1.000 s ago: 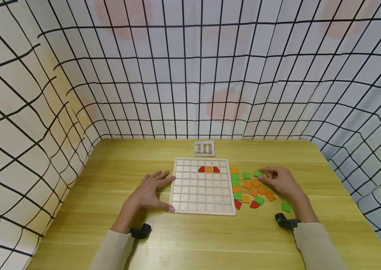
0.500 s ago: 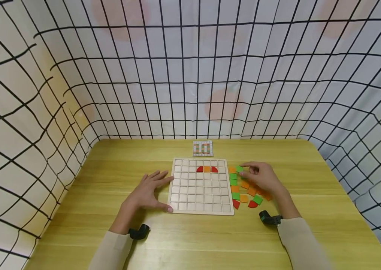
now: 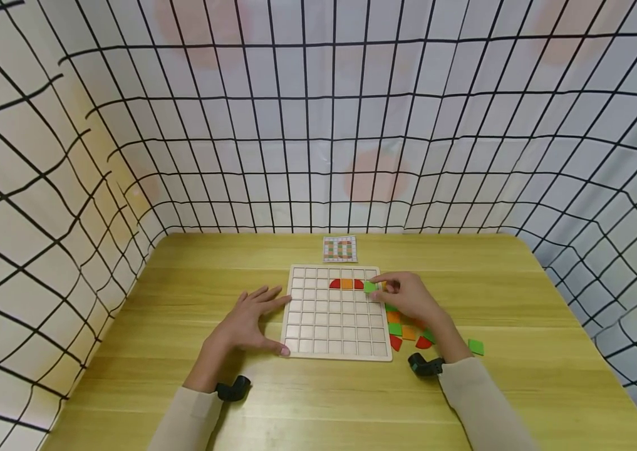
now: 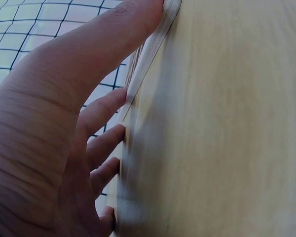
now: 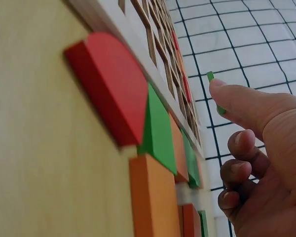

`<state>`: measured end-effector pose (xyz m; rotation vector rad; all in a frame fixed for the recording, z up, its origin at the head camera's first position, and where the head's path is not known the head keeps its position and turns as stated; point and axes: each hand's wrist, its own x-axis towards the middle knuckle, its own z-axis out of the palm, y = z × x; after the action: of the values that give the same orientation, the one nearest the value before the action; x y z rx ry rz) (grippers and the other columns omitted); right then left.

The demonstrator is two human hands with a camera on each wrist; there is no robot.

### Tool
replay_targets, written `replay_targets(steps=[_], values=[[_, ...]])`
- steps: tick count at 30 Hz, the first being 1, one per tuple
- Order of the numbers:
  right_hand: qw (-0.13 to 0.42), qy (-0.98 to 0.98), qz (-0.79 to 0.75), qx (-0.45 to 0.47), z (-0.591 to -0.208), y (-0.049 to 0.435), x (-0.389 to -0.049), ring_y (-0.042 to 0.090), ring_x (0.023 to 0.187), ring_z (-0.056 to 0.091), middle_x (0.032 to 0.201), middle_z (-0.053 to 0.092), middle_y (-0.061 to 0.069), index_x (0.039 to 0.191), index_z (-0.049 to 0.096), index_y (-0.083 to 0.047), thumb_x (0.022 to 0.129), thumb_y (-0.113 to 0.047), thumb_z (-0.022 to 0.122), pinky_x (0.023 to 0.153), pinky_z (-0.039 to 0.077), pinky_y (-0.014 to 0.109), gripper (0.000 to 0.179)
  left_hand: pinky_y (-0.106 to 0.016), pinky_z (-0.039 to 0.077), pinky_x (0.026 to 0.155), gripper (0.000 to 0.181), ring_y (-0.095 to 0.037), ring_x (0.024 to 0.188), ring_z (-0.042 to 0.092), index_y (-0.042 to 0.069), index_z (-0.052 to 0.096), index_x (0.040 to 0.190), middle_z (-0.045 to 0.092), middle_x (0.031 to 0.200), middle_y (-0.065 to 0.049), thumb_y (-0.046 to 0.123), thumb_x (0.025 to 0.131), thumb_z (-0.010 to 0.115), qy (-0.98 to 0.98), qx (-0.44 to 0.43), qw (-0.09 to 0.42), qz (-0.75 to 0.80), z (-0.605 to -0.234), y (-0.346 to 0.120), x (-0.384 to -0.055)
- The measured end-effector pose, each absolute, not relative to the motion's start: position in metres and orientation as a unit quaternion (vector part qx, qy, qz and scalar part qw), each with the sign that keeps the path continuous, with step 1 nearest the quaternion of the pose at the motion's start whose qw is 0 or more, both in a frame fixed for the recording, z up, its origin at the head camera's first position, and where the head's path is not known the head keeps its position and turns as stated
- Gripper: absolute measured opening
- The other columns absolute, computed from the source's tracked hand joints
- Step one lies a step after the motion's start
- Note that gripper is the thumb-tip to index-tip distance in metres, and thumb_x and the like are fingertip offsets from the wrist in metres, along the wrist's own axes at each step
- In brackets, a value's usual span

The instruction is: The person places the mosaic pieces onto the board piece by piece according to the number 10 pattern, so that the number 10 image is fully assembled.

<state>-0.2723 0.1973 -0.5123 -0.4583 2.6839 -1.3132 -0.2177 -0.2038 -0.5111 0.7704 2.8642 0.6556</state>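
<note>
A square wooden grid board (image 3: 318, 358) lies mid-table, with an orange square tile (image 3: 347, 284) between two red quarter-round tiles (image 3: 335, 284) in one of its upper rows. My right hand (image 3: 413, 299) pinches a green square tile (image 3: 370, 287) between thumb and finger, over the board's right side beside the red piece. In the right wrist view the green tile (image 5: 210, 76) is mostly hidden behind the thumb, and the other fingers are curled. My left hand (image 3: 247, 319) spreads along the board's left edge, thumb at the lower corner; the left wrist view shows its fingertips (image 4: 119, 132) by the edge.
Loose tiles lie right of the board, among them a red quarter-round (image 5: 111, 84), an orange tile (image 5: 155, 197) and a separate green square (image 3: 476, 347). My right hand and forearm cover part of them. A patterned card (image 3: 339, 249) lies behind the board. Grid-lined curtains surround the table.
My right hand has carried the green square tile leftward from the loose pile to above the board. My left hand stays at the board's left edge.
</note>
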Motion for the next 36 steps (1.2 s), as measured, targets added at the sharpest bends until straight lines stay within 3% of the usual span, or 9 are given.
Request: replay_targets(steps=[11, 36], values=[[0.083, 0.88, -0.439, -0.162, -0.518, 0.181, -0.271, 0.014, 0.061, 0.041, 0.071, 0.049, 0.0, 0.121, 0.077, -0.014, 0.093, -0.028, 0.078, 0.056, 0.035, 0.024, 0.03, -0.076, 0.013, 0.121, 0.114, -0.042, 0.156, 0.025, 0.029, 0.048, 0.156, 0.034, 0.168, -0.008, 0.076, 0.06, 0.085, 0.941, 0.255, 0.053, 0.216, -0.511, -0.204, -0.218], [0.059, 0.893, -0.414, -0.165, -0.523, 0.178, -0.272, 0.014, 0.059, 0.037, 0.068, 0.048, -0.002, 0.12, 0.078, -0.015, 0.092, -0.028, 0.079, 0.057, 0.032, 0.024, 0.031, -0.074, 0.011, 0.122, 0.114, -0.041, 0.157, 0.022, 0.029, 0.046, 0.157, 0.032, 0.169, -0.007, 0.075, 0.06, 0.086, 0.942, 0.249, 0.06, 0.216, -0.51, -0.205, -0.217]])
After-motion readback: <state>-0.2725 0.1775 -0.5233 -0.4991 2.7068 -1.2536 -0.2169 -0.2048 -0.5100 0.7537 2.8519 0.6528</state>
